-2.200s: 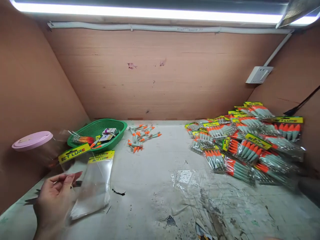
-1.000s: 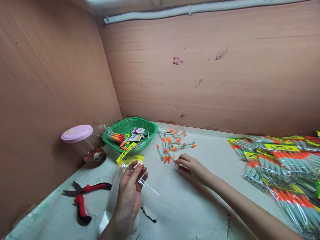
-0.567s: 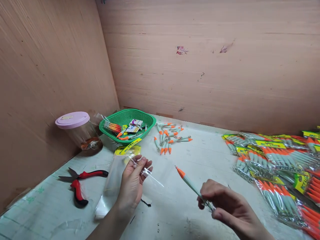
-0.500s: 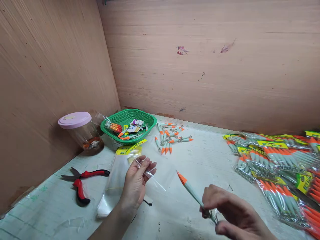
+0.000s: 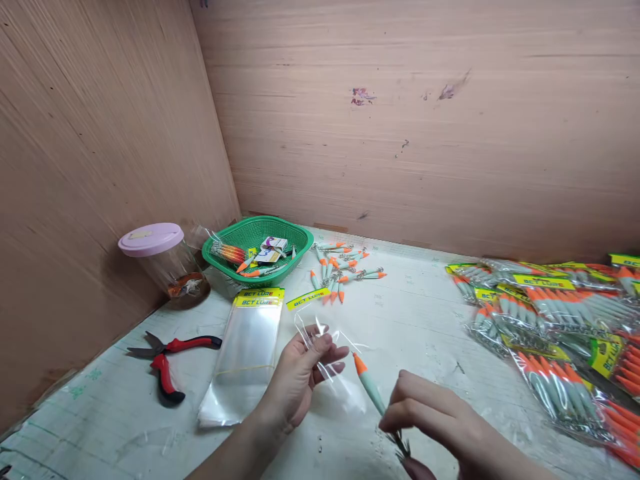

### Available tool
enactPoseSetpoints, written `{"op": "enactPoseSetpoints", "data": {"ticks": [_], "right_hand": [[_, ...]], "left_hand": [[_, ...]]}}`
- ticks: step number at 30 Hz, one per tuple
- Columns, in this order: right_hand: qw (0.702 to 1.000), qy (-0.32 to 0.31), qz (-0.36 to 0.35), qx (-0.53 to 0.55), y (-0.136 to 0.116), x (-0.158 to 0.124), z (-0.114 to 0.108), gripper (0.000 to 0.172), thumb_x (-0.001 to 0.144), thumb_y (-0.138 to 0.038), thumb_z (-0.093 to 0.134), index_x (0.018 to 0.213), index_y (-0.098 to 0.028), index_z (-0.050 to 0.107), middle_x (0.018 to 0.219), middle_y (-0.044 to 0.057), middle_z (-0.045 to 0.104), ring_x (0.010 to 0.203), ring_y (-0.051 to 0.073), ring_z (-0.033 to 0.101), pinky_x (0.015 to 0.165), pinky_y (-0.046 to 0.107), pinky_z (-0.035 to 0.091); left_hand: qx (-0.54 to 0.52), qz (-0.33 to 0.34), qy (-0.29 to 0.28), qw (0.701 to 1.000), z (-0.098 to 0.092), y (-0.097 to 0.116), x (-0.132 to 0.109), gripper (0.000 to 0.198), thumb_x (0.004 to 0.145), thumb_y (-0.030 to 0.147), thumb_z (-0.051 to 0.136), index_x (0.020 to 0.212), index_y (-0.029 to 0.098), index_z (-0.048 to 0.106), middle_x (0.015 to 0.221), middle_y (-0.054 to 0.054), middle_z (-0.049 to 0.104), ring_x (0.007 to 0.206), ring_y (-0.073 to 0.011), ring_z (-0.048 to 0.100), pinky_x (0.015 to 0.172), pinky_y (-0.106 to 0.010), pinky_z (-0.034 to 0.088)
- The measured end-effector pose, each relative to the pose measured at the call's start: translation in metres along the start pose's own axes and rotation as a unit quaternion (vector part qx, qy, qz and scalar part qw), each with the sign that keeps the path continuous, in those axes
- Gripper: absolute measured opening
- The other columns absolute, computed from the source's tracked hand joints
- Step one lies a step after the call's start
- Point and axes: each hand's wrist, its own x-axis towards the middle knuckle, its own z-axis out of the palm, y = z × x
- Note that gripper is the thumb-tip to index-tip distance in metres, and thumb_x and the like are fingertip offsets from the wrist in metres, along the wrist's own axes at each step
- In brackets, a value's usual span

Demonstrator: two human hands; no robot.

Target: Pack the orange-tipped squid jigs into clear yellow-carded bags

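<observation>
My left hand [image 5: 307, 370] is closed on a clear plastic bag [image 5: 345, 393] whose yellow header strip [image 5: 309, 299] sticks up beyond the fingers. Pinched at its hook end by my right hand [image 5: 435, 417] is a squid lure [image 5: 370, 385], pale green with an orange tip. The tip points up and left, close to the bag's edge; whether it touches the plastic I cannot tell. A stack of flat clear bags with yellow BCT LURE headers [image 5: 245, 360] lies left of my left hand. Farther back, several loose lures [image 5: 345, 267] are scattered on the table.
Red-handled pliers [image 5: 167, 353] lie open at the left. Behind them stands a clear jar with a pink lid [image 5: 153, 240]. A green basket [image 5: 295, 272] holds lures and small boxes. Filled lure packets [image 5: 555, 380] are heaped at the right. Wooden panels [image 5: 400, 133] enclose the back and left.
My left hand has moved right with the bag, off the stack, and the bag's header now shows clearly. The lure in my right hand has come left, nearer the bag.
</observation>
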Motion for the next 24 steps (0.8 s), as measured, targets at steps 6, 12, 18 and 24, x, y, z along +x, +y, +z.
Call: {"op": "enactPoseSetpoints", "data": {"ticks": [6,12,18,24], "right_hand": [[0.985,0.037,-0.070,-0.155,0.011,0.014,0.019,0.024,0.076,-0.003,0.044,0.088,-0.020,0.058,0.073,0.004,0.059,0.068,0.016,0.051,0.059,0.027,0.043],[0.977,0.015,-0.112,-0.182,0.017,0.018,0.019,0.034,0.084,-0.004,0.042,0.110,-0.018,0.058,0.089,0.009,0.066,0.079,0.018,0.057,0.065,0.030,0.048],[0.968,0.079,-0.136,-0.194,0.023,0.014,0.023,0.026,0.093,-0.010,0.038,0.109,-0.013,0.059,0.107,0.015,0.067,0.079,0.019,0.059,0.065,0.033,0.051],[0.969,0.118,-0.125,-0.175,0.026,0.017,0.027,0.026,0.091,-0.007,0.042,0.112,-0.012,0.056,0.109,0.016,0.064,0.088,0.019,0.058,0.068,0.031,0.053]], "left_hand": [[0.060,-0.024,-0.086,0.994,0.001,-0.001,-0.005,0.047,0.066,0.034,0.079,0.105,0.019,0.057,0.080,0.000,0.065,0.067,-0.0174,0.069,0.062,-0.028,0.055],[0.086,-0.060,-0.142,0.984,0.001,0.000,-0.008,0.040,0.079,0.047,0.063,0.105,0.017,0.061,0.086,-0.009,0.070,0.062,-0.0170,0.067,0.058,-0.028,0.054],[0.072,-0.092,-0.150,0.982,0.003,0.001,-0.011,0.044,0.078,0.048,0.064,0.107,0.015,0.063,0.092,-0.011,0.071,0.069,-0.0198,0.069,0.061,-0.031,0.056],[0.034,-0.098,-0.183,0.978,0.003,-0.006,-0.012,0.039,0.076,0.042,0.069,0.105,0.015,0.064,0.092,-0.010,0.071,0.073,-0.0200,0.069,0.071,-0.034,0.055]]}}
